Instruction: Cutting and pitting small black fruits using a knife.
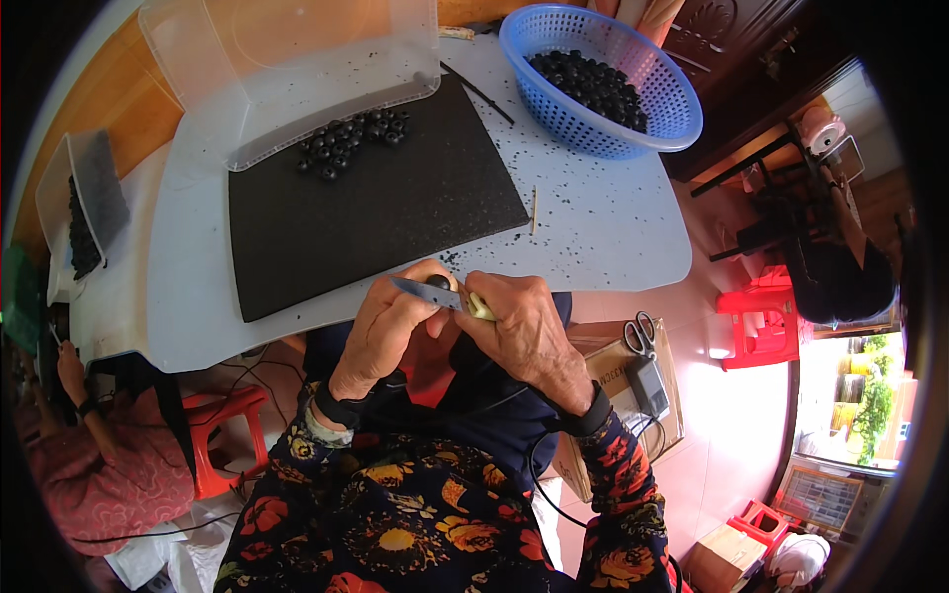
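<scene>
The knife blade [425,293] is showing smooth metal, and the bead-like black balls [328,173] are gleaming glossily. The mat [376,227] is looking matt; the perforated basket [559,121] is showing smooth plastic, the bin [326,40] translucent plastic. Floor tiles [714,420] are shining; the carton [603,368] is showing cardboard.

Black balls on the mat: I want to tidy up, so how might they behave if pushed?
The balls would probably roll, as they look round and the mat looks flat. They may scatter separately, since they lie loose in a cluster. They are likely fairly stiff: none looks squashed.
</scene>
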`<control>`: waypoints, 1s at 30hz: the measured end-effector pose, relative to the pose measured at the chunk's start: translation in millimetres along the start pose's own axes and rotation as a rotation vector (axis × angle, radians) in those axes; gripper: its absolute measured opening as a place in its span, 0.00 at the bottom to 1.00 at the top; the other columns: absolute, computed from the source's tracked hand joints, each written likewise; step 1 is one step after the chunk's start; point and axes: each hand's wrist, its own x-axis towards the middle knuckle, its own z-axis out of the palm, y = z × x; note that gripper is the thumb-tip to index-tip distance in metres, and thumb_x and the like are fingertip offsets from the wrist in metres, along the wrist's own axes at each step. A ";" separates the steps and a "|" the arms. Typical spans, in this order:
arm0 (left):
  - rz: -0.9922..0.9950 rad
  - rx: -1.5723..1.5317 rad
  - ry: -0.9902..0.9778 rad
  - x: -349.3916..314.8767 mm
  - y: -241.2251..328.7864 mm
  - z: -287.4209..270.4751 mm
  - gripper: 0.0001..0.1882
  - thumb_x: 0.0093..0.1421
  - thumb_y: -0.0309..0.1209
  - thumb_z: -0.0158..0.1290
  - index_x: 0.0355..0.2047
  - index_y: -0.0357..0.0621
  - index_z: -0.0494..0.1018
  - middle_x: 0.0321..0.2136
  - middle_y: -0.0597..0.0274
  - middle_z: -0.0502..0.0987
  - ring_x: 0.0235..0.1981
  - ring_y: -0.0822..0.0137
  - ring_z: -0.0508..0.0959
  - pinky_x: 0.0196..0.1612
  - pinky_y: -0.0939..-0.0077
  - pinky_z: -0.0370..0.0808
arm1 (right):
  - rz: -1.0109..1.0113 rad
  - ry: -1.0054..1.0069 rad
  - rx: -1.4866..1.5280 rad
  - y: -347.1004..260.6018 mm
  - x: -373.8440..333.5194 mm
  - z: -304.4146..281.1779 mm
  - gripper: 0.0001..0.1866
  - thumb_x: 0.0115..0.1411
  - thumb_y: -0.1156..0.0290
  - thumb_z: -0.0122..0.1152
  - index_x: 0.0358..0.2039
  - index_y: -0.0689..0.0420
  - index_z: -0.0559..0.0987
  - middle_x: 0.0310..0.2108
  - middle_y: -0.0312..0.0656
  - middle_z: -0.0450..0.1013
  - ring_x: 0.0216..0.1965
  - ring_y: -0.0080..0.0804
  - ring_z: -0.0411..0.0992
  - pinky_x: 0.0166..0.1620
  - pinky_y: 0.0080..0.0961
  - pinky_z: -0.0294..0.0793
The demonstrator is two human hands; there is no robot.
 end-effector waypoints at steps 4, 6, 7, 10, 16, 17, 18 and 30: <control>-0.012 0.037 -0.024 0.6 1.7 0.3 0.12 0.61 0.34 0.45 0.32 0.35 0.69 0.30 0.61 0.71 0.24 0.77 0.66 0.32 0.83 0.64 | 0.008 -0.006 -0.003 1.4 -1.6 -0.5 0.08 0.53 0.69 0.63 0.30 0.60 0.74 0.22 0.48 0.73 0.25 0.52 0.72 0.27 0.38 0.70; 0.005 0.056 0.003 1.9 3.7 6.0 0.12 0.60 0.34 0.44 0.30 0.37 0.69 0.23 0.66 0.68 0.23 0.79 0.64 0.30 0.83 0.61 | 0.006 -0.006 0.001 1.4 -2.2 -0.7 0.09 0.53 0.69 0.62 0.30 0.59 0.74 0.22 0.48 0.72 0.25 0.52 0.72 0.27 0.38 0.70; 0.022 0.074 0.032 2.5 4.6 8.3 0.11 0.59 0.34 0.43 0.28 0.39 0.69 0.16 0.71 0.64 0.21 0.80 0.62 0.27 0.83 0.59 | 0.009 -0.003 -0.005 1.3 -2.4 -0.5 0.09 0.53 0.69 0.62 0.30 0.60 0.74 0.22 0.48 0.72 0.25 0.52 0.72 0.27 0.39 0.70; 0.007 0.099 0.059 2.5 6.8 9.7 0.11 0.58 0.34 0.43 0.27 0.39 0.69 0.15 0.70 0.64 0.20 0.79 0.62 0.27 0.82 0.59 | 0.016 -0.002 -0.024 1.1 -2.4 -0.6 0.09 0.54 0.69 0.62 0.29 0.60 0.73 0.22 0.48 0.72 0.25 0.52 0.72 0.27 0.39 0.70; 0.033 0.062 0.064 2.5 6.2 8.8 0.10 0.58 0.31 0.42 0.25 0.39 0.68 0.16 0.69 0.64 0.19 0.77 0.62 0.26 0.80 0.59 | 0.048 -0.001 -0.121 6.5 0.4 0.2 0.09 0.54 0.69 0.61 0.27 0.61 0.71 0.21 0.50 0.72 0.24 0.53 0.72 0.25 0.40 0.70; 0.172 0.211 0.015 -2.7 8.6 14.2 0.09 0.57 0.30 0.42 0.25 0.38 0.68 0.17 0.68 0.65 0.19 0.76 0.63 0.25 0.79 0.59 | 0.081 -0.023 -0.164 9.7 1.8 -0.8 0.10 0.55 0.69 0.60 0.26 0.61 0.71 0.20 0.51 0.71 0.24 0.54 0.72 0.25 0.41 0.70; 0.309 0.354 -0.057 -7.0 18.1 23.1 0.08 0.56 0.28 0.42 0.26 0.38 0.68 0.18 0.66 0.66 0.19 0.76 0.63 0.25 0.79 0.60 | 0.124 0.042 -0.190 31.4 -1.4 4.0 0.11 0.55 0.69 0.59 0.23 0.63 0.71 0.17 0.54 0.70 0.23 0.55 0.72 0.24 0.42 0.70; 0.218 0.241 -0.002 -3.7 8.8 14.3 0.10 0.58 0.30 0.42 0.29 0.35 0.68 0.16 0.68 0.65 0.19 0.77 0.62 0.25 0.80 0.60 | 0.169 0.187 0.106 1.0 -7.7 3.9 0.09 0.55 0.75 0.58 0.22 0.64 0.69 0.14 0.52 0.67 0.19 0.54 0.68 0.23 0.36 0.66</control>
